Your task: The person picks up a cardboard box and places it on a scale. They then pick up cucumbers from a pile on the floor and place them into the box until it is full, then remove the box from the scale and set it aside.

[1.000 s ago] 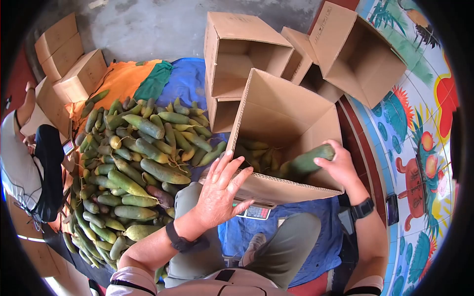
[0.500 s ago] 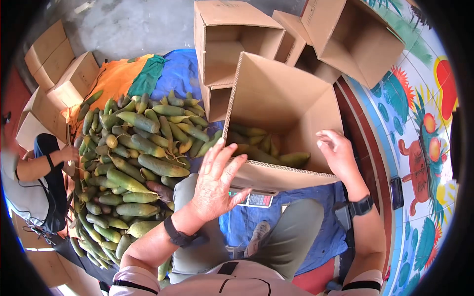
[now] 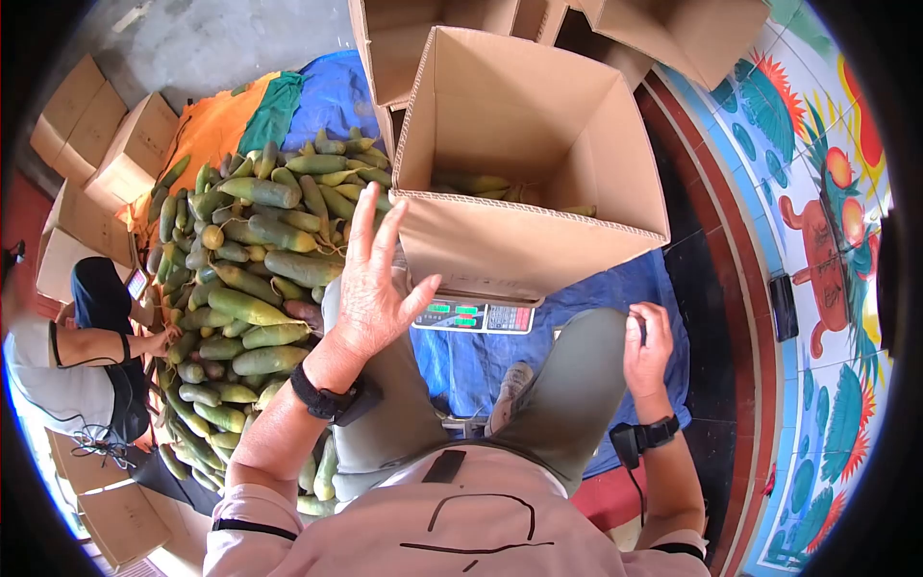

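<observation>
My left hand (image 3: 375, 279) has its fingers spread, fingertips beside the near left corner of an upright cardboard box (image 3: 538, 245). Inside that box lie several long green radishes (image 3: 471, 181), partly hidden by its front wall. The box sits on a digital scale (image 3: 490, 318) whose display is lit green. My right hand (image 3: 648, 348) holds nothing, fingers loosely bent and thumb apart, just off my right knee. To the left of my left hand, a big heap of green radishes (image 3: 274, 236) covers the ground sheet.
Other open boxes (image 3: 673, 43) stand behind the box. At far left, a person's hand (image 3: 165, 338) reaches to the heap's edge, near more cardboard boxes (image 3: 135, 154). A blue tarp (image 3: 663, 317) lies underfoot. A phone (image 3: 783, 308) rests by the painted tile wall (image 3: 817, 250).
My right hand has left the box's near right edge and come down to my knee. My left hand has shifted left of the box. The box appears higher in view, showing more of the scale.
</observation>
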Tool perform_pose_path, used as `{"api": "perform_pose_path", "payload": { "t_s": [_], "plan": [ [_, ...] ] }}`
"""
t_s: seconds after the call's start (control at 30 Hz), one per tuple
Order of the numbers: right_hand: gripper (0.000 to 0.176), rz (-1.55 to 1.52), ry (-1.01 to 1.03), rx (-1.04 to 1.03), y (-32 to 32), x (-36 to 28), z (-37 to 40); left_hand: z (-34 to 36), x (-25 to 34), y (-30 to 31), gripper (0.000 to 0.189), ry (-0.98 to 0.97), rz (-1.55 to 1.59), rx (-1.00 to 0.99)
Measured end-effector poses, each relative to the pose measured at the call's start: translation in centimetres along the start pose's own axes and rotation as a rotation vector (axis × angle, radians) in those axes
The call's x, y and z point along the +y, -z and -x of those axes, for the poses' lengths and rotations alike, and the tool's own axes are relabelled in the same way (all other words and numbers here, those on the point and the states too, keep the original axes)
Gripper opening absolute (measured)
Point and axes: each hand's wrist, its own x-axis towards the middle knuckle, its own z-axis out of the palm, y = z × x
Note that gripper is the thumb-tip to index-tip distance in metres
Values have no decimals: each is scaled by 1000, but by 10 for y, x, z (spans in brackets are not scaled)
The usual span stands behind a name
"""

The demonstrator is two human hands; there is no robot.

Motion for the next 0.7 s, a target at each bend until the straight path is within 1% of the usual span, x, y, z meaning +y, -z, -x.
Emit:
{"api": "perform_pose_path", "payload": {
  "t_s": [0.03,0.1,0.17,0.23,0.27,0.33,0.43,0.7],
  "plan": [
    [15,12,3,-4,-6,5,6,5,0,-1,82,2,-2,-7],
    [16,7,-53,-33,-19,12,21,13,0,-2,85,83,90,24],
    [19,14,-33,-55,-27,11,25,16,-7,-6,85,71,84,39],
    [21,78,77,-76,-29,8,21,16,-9,-8,81,142,184,49],
    [23,75,66,-74,-31,10,21,16,-8,-8,81,140,183,46],
    [23,62,54,-62,-33,11,21,14,-6,-7,77,201,299,37],
    [22,45,54,-42,-35,11,20,14,-5,-9,75,228,356,29],
    [19,36,68,-8,-35,12,21,15,1,-7,71,245,388,19]
  ]
}}
